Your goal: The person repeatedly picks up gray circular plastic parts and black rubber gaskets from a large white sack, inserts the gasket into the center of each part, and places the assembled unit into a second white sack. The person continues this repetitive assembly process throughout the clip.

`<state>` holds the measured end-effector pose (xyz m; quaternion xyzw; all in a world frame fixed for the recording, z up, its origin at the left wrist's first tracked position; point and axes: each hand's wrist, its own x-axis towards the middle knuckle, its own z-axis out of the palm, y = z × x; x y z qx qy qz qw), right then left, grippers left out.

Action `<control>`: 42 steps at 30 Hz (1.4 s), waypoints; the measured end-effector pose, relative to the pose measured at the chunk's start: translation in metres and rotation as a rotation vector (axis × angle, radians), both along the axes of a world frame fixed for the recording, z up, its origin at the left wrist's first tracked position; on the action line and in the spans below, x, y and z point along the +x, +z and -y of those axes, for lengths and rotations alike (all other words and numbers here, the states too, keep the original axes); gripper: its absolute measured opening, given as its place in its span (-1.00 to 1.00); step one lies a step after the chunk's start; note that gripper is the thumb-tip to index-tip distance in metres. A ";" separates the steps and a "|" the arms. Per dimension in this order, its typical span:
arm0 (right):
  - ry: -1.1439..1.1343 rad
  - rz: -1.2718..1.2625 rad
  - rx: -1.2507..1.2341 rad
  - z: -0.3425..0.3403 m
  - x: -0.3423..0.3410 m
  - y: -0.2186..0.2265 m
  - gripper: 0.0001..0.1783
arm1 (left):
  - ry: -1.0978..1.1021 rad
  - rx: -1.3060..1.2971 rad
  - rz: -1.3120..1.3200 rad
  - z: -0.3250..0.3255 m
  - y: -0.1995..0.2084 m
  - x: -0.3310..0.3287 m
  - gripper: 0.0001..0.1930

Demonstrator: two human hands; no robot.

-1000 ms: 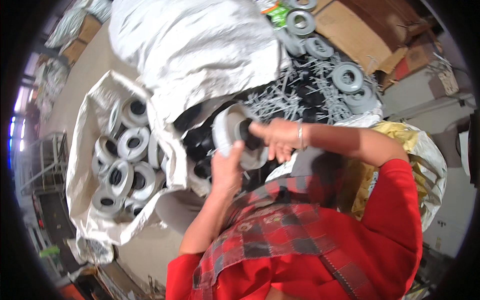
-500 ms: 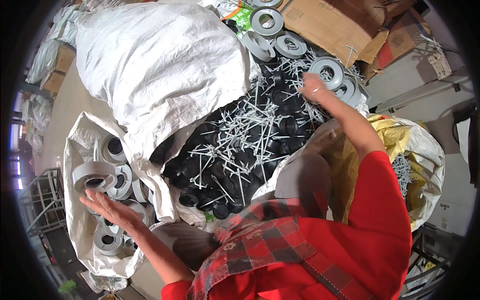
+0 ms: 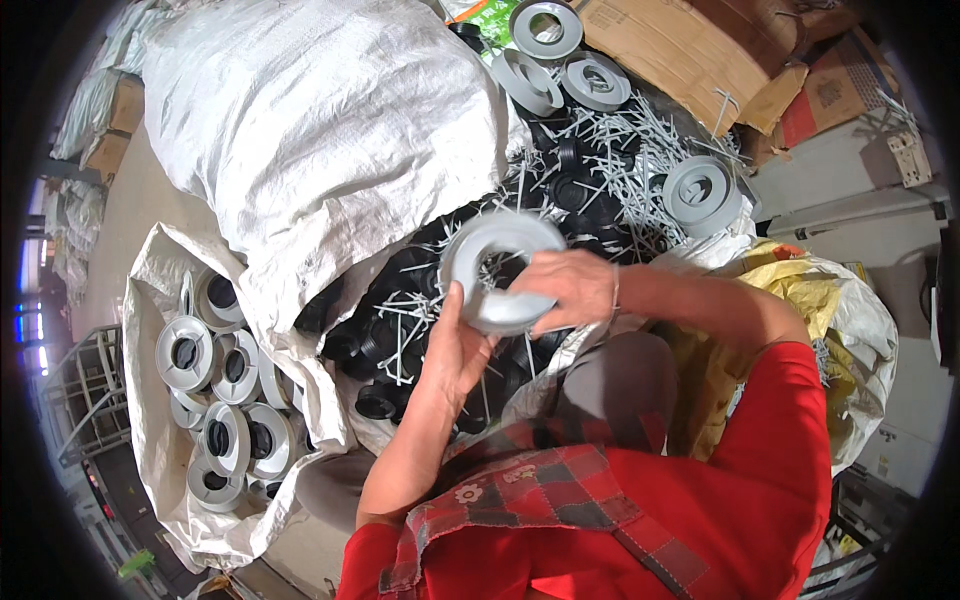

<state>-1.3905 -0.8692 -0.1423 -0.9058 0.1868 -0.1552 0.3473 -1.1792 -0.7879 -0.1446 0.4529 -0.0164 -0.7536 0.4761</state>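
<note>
A grey plastic ring (image 3: 465,262), smeared by motion, is held tilted above the pile in front of me. My left hand (image 3: 458,345) is closed on its lower left edge, thumb at the rim and the other fingers partly hidden beneath. My right hand (image 3: 575,288), also blurred, is closed round its right side. Below lie black round plastic parts (image 3: 378,400) and a scatter of thin light-grey plastic sticks (image 3: 400,320). Another stacked pair of grey rings (image 3: 698,192) rests on the sticks at the right.
At the left, an open white sack (image 3: 150,300) contains several grey rings with black centres (image 3: 185,352). A large white woven sack (image 3: 330,110) bulges over the pile. Further grey rings (image 3: 546,28) and cardboard (image 3: 680,50) are at the back. On the right stands a yellow-and-white sack (image 3: 850,330).
My right hand has brought a grey ring from the right stack to the middle. My left hand has left the sack, where a ring now rests lower, and moved right to take hold too.
</note>
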 end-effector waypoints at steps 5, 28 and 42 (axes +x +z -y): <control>-1.069 0.107 0.025 0.105 0.002 -0.075 -0.48 | 0.115 -0.137 0.233 -0.004 -0.008 0.042 -0.73; -0.143 -0.112 -0.205 -0.049 0.093 0.077 -0.15 | 0.030 -0.394 0.261 -0.065 0.051 0.051 -0.49; 0.025 0.020 -0.134 -0.071 0.086 0.083 -0.18 | 0.054 -0.310 0.255 -0.093 0.057 0.051 -0.55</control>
